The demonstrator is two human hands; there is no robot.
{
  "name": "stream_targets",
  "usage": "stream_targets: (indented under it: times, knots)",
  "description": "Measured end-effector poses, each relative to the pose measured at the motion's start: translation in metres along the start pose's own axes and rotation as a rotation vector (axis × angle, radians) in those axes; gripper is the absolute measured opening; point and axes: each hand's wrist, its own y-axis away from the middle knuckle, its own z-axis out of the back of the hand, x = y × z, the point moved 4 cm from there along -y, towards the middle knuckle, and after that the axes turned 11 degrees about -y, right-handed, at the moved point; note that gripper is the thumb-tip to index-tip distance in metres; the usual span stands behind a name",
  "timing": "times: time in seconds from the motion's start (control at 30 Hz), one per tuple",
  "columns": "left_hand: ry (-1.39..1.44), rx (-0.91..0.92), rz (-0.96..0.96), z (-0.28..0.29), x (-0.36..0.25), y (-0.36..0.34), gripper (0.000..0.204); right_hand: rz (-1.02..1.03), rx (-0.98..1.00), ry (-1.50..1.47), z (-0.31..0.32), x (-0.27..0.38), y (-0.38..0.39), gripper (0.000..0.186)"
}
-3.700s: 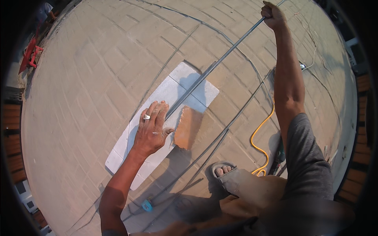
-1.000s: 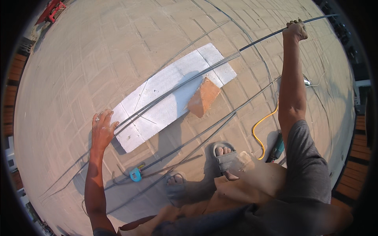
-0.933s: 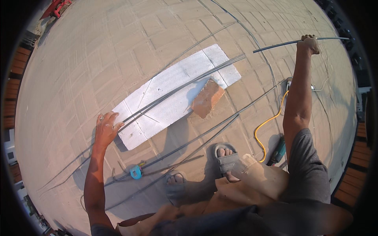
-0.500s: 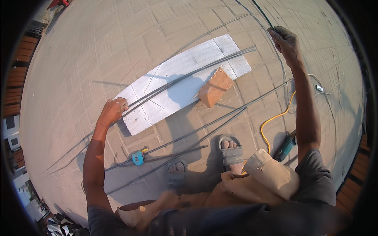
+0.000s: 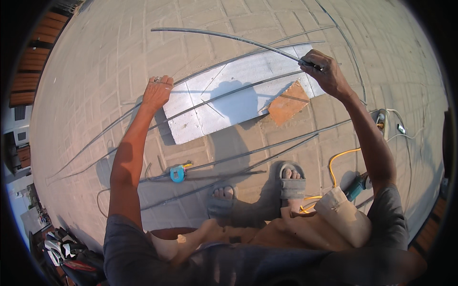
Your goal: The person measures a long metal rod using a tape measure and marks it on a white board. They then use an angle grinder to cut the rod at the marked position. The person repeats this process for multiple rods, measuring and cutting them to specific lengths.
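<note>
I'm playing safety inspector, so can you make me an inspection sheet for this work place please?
Surface: dusty, brick-patterned paving.
Job's things: a metal rod crosses a white slab; an orange-brown block is at the slab's near edge.
Clutter: blue tape measure, green angle grinder and loose rods on the paving.
Grips: left grip closed on a second rod; right grip closed on a raised rod.
Cables: yellow-orange cord by the grinder; pale cable farther right.
Surroundings: slatted brown panels; what looks like a motorbike, partly seen.
</note>
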Motion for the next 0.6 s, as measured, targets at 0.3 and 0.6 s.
stream_targets:
  times: [0.3, 0.6]
  knots:
    - [0.298, 0.081, 0.300, -0.028, 0.027, 0.038, 0.033, 0.317, 0.267, 0.191, -0.110, -0.032, -0.026, 0.016]
    - [0.433, 0.255, 0.168, -0.052, 0.062, 0.190, 0.041, 0.239, 0.328, 0.232, -0.140, -0.062, -0.019, 0.025]
